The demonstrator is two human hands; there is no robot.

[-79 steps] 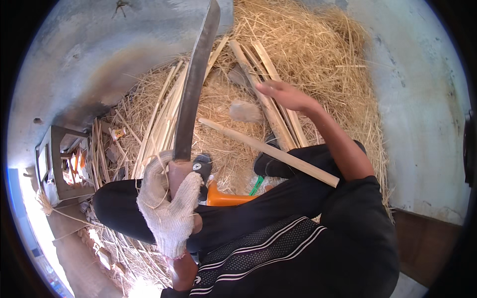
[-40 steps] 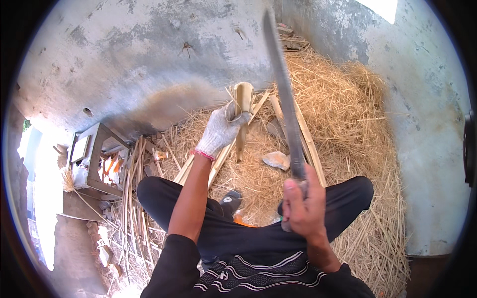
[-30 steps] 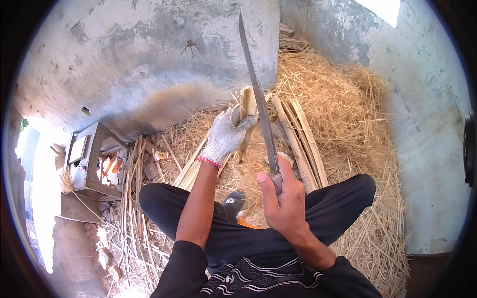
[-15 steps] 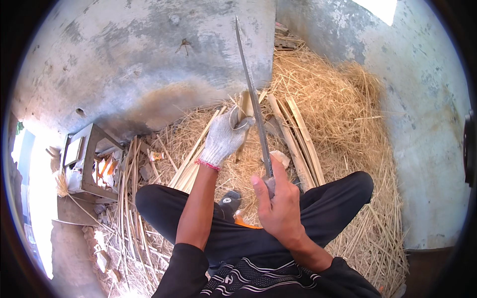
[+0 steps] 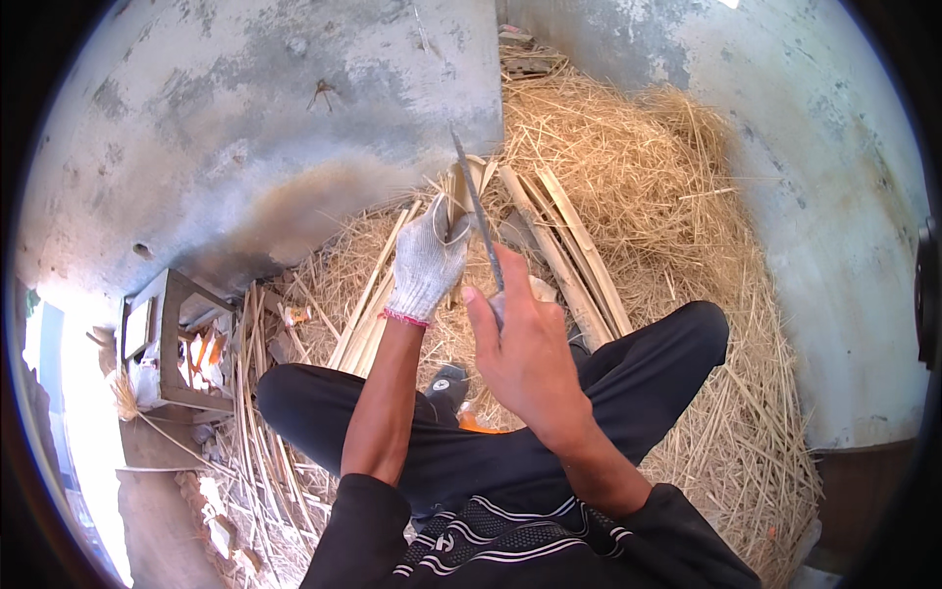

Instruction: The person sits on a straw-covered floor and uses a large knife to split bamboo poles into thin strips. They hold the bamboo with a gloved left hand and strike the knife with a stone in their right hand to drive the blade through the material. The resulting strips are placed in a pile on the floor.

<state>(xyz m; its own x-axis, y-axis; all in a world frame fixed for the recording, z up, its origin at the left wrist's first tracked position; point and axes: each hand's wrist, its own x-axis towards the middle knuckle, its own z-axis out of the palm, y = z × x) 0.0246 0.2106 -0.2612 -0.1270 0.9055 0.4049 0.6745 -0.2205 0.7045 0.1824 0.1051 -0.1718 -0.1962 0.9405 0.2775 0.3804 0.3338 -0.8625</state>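
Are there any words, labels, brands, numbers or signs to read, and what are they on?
Nothing here can be read as a word or number.
Black shirt: white mark, too small to read.
Dark footwear: pale round badge, too small to read.
Orange-and-white scrap: too blurred to read.

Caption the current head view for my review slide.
A gloved left hand grips a pale split stick while the bare right hand holds a long knife over straw.

Blade is matt metal, glove knit cloth, wall w/ patchy surf.
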